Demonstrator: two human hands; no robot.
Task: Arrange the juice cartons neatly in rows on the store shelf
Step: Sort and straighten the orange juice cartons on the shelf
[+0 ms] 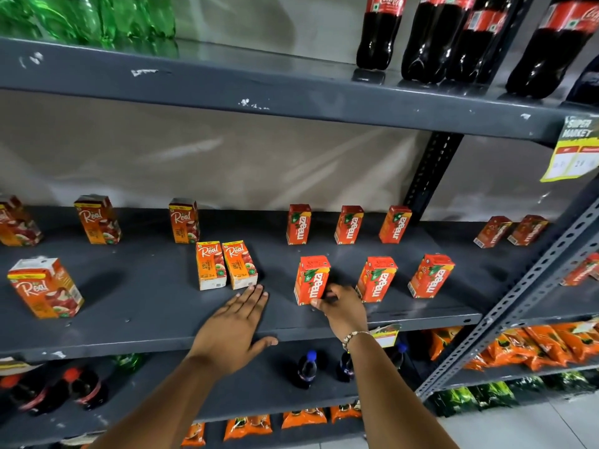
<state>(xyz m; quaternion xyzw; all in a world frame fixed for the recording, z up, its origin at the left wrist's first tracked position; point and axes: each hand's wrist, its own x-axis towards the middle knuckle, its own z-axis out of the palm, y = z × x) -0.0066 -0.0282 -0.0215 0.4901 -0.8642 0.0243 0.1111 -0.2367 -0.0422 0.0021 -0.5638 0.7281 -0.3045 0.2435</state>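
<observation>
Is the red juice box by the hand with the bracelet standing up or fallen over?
Standing up. The red Maaza juice carton rests on its base on the dark grey metal shelf, top facing up, with the right hand touching its lower edge.

We see orange Real cartons [210, 265] upright at the shelf's [146, 306] left, two touching, and red Maaza cartons [376, 279] upright in two spaced rows at its right, our right hand [340, 306] gripping the front-left Maaza [311, 280].
</observation>
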